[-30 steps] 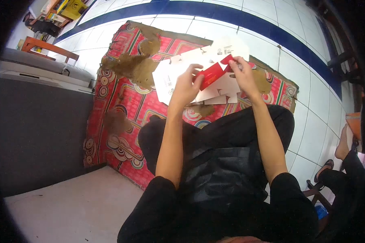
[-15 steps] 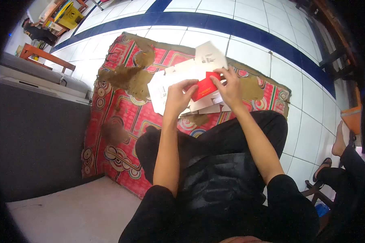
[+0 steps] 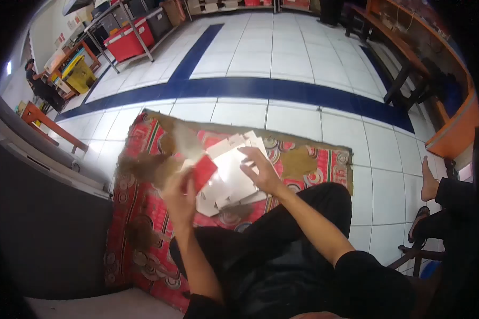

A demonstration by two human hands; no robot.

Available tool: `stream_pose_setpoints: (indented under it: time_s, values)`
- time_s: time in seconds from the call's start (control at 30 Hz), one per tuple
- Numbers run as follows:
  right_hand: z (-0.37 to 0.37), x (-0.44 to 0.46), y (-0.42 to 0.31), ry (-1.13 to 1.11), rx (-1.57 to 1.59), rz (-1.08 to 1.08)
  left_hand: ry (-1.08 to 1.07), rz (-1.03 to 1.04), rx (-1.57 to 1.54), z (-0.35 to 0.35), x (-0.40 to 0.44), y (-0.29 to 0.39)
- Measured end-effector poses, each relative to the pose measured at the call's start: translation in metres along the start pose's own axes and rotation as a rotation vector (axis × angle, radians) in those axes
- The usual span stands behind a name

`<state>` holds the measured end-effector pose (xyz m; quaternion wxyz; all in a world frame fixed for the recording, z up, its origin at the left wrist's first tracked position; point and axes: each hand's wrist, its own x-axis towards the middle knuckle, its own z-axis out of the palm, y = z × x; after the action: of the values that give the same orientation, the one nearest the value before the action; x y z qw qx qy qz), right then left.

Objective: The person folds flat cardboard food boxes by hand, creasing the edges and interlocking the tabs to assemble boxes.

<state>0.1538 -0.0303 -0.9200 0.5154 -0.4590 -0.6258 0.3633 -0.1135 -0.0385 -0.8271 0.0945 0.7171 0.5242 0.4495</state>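
Note:
My left hand is closed on a piece of card with a red part and a pale flap above it, blurred by motion. To its right lies a stack of flat white cut card sheets on the patterned red mat. Over the right side of this stack is my right hand, its fingers apart and nothing between them. Whether its fingertips touch the top sheet cannot be made out.
A grey panel stands close on the left. Another person's bare foot shows at the right. Farther off are an orange bench, a yellow bin, a red box and a person in dark clothes.
The view has tilted up. My right hand has let go of the red and white card. My left hand has carried the card left, off the stack.

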Motion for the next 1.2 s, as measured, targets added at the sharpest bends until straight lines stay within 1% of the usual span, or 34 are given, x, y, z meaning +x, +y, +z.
stream_pose_setpoints:
  time_s: [0.03, 0.07, 0.13, 0.17, 0.2, 0.23, 0.27, 0.3, 0.33, 0.37, 0.4, 0.43, 0.5, 0.53, 0.6, 0.63, 0.7, 0.73, 0.77, 0.8, 0.83, 0.87, 0.9, 0.93, 0.97, 1.0, 1.07, 1.13, 1.2]
  values:
    - [0.0, 0.003, 0.035, -0.033, -0.211, -0.105, 0.055, 0.078, 0.131, -0.023, -0.006, -0.002]
    - [0.0, 0.004, 0.07, -0.074, -0.405, -0.199, 0.107, -0.012, 0.193, -0.043, -0.013, -0.003]
    - [0.004, -0.014, 0.101, -0.177, -0.749, -0.043, 0.159, -0.146, 0.332, -0.081, -0.03, -0.016]
    - [0.008, -0.027, 0.107, -0.216, -0.87, 0.007, 0.123, -0.162, 0.371, -0.1, -0.043, -0.029]
    - [0.011, -0.036, 0.108, -0.253, -0.998, 0.049, 0.088, -0.236, 0.576, -0.114, -0.056, -0.046]
    - [0.015, -0.036, 0.11, -0.262, -0.976, 0.056, 0.067, -0.301, 0.772, -0.123, -0.066, -0.064]
    - [0.019, -0.038, 0.111, -0.363, -1.018, 0.133, 0.042, -0.287, 0.926, -0.129, -0.078, -0.079]
    - [0.022, -0.036, 0.112, -0.459, -1.069, 0.204, 0.051, -0.3, 0.826, -0.13, -0.085, -0.092]
    - [0.023, -0.033, 0.113, -0.461, -1.067, 0.205, 0.065, -0.316, 0.72, -0.126, -0.077, -0.078]
    - [0.022, -0.032, 0.114, -0.518, -1.117, 0.154, 0.037, -0.41, 0.558, -0.114, -0.077, -0.062]
    - [0.022, -0.032, 0.114, -0.58, -1.167, 0.1, -0.002, -0.254, 0.454, -0.101, -0.074, -0.066]
    - [0.019, -0.031, 0.114, -0.589, -1.17, 0.095, -0.057, -0.251, 0.315, -0.086, -0.067, -0.057]
    - [0.012, -0.022, 0.111, -0.698, -0.876, 0.193, -0.196, -0.172, 0.193, -0.049, -0.047, -0.045]
    - [0.011, -0.02, 0.106, -0.704, -0.878, 0.187, -0.279, -0.14, 0.142, -0.031, -0.036, -0.037]
    - [0.008, -0.023, 0.091, -0.619, -0.667, 0.191, -0.461, -0.078, 0.088, 0.006, -0.021, -0.029]
    - [0.007, -0.024, 0.087, -0.627, -0.669, 0.191, -0.556, -0.044, 0.085, 0.027, -0.015, -0.029]
    - [0.005, -0.025, 0.083, -0.543, -0.714, 0.001, -0.784, 0.001, 0.172, 0.072, -0.015, -0.044]
    - [0.008, -0.031, 0.085, -0.55, -0.712, 0.001, -0.862, 0.021, 0.219, 0.096, -0.023, -0.057]
    - [0.013, -0.039, 0.09, -0.574, -0.835, 0.016, -0.948, 0.018, 0.269, 0.114, -0.033, -0.066]
    - [0.017, -0.041, 0.096, -0.592, -0.961, 0.022, -0.966, -0.008, 0.301, 0.131, -0.047, -0.076]
    - [0.023, -0.041, 0.101, -0.606, -1.001, 0.039, -0.963, -0.036, 0.311, 0.146, -0.062, -0.089]
    - [0.023, -0.033, 0.101, -0.607, -0.997, 0.029, -0.966, -0.069, 0.322, 0.155, -0.074, -0.096]
    - [0.023, -0.026, 0.102, -0.633, -0.968, 0.097, -0.961, -0.076, 0.331, 0.158, -0.073, -0.094]
    - [0.025, -0.021, 0.105, -0.659, -0.938, 0.162, -1.02, -0.093, 0.362, 0.16, -0.073, -0.093]
    - [0.023, -0.025, 0.105, -0.558, -0.86, 0.022, -1.078, -0.111, 0.395, 0.16, -0.073, -0.092]
    - [0.028, -0.03, 0.103, -0.559, -0.851, 0.005, -1.068, -0.119, 0.41, 0.162, -0.077, -0.093]
    - [0.032, -0.035, 0.098, -0.52, -0.986, -0.045, -1.01, -0.014, 0.492, 0.165, -0.088, -0.097]
    - [0.032, -0.03, 0.109, -0.519, -1.015, -0.066, -0.99, 0.008, 0.498, 0.165, -0.086, -0.092]
    - [0.027, -0.02, 0.106, -0.696, -0.949, 0.256, -1.035, -0.081, 0.491, 0.175, -0.079, -0.096]
